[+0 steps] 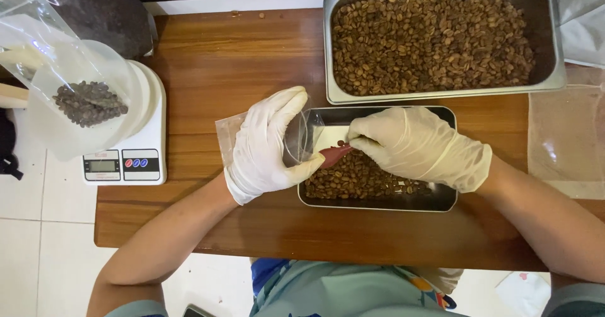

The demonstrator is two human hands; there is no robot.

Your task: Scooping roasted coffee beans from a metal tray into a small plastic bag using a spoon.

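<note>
My left hand (268,144), in a white glove, holds a small clear plastic bag (301,135) open at the left edge of a small steel tray (378,202) of roasted coffee beans. My right hand (419,147), also gloved, grips a small reddish-brown scoop (334,155) whose tip points into the bag's mouth. The scoop's handle is hidden in my fingers. Beans (350,178) fill the near part of the small tray.
A large steel pan (554,71) full of coffee beans stands at the back right of the wooden table (214,71). A white kitchen scale (129,159) at the left carries a clear bag of beans (88,103). Clear plastic bags (564,140) lie at the right.
</note>
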